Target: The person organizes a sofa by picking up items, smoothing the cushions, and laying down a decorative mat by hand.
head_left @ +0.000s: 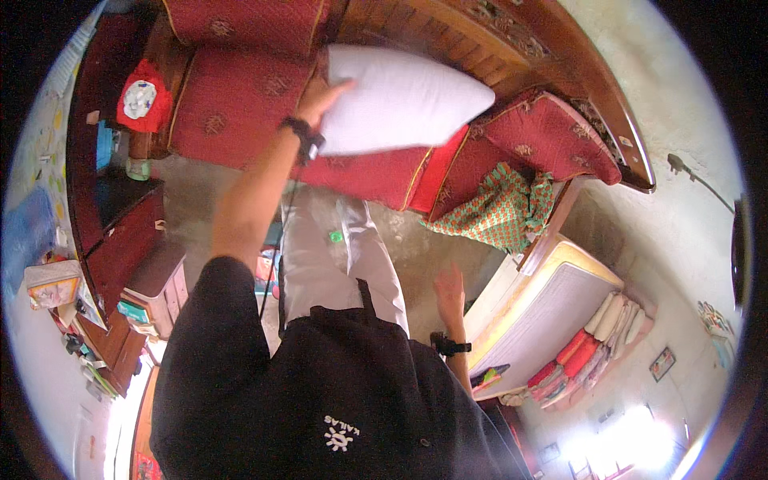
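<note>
A white pillow (402, 99) is over the red patterned seat cushions of a wooden sofa. My left hand (324, 99) grips its left edge, thumb across the white face and the other fingers partly hidden by the edge. A black band circles that wrist. Down by my right side, my right hand (450, 291) holds nothing; its fingers look blurred and somewhat apart. A green and orange checked cloth (501, 210) is draped at the sofa's right end, beyond that hand.
Red seat cushions (234, 108) line the sofa, with a carved wooden backrest (444, 30) behind. To the right is a bed with a bare mattress (540, 318) and folded textiles (576, 360). A dark red cabinet (129, 240) stands left. A dark cord hangs beside my left leg.
</note>
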Action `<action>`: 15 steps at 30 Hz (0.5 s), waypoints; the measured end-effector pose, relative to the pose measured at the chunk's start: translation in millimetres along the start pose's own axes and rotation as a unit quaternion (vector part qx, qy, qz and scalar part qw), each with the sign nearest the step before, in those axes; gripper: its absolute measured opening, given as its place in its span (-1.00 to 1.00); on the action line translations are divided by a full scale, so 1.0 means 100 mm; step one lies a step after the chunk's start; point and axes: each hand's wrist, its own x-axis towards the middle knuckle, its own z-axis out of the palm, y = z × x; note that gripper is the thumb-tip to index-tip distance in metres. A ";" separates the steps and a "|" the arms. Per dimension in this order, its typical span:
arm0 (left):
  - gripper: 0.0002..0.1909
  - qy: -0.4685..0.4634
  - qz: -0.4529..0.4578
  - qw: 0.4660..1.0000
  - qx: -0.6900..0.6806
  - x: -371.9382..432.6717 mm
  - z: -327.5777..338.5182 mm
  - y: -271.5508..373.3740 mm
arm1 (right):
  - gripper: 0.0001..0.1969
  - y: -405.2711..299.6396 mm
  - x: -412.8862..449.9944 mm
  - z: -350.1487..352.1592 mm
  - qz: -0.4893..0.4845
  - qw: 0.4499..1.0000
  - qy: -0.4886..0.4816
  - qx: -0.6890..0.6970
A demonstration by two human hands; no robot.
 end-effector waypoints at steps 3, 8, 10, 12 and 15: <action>-0.49 -0.059 0.005 0.998 -0.004 -0.88 0.71 0.56 | 0.13 0.08 0.66 0.32 -0.174 0.972 0.159 0.005; -0.51 -0.065 -0.177 0.973 -0.134 -1.53 0.89 0.34 | 0.33 -1.69 0.34 0.48 -0.294 0.929 0.153 -0.164; -0.53 -0.115 -0.230 0.937 -0.237 -1.80 1.10 0.63 | 0.14 -1.75 0.20 0.53 -0.330 0.848 0.250 -0.330; -0.64 -0.135 -0.227 0.899 -0.349 -2.25 1.30 1.04 | -0.05 -1.50 0.38 0.30 -0.339 0.864 0.262 -0.263; -0.59 -0.188 -0.184 0.892 -0.367 -2.53 1.37 1.45 | -0.31 -1.58 0.47 -0.23 -0.421 0.823 0.362 -0.124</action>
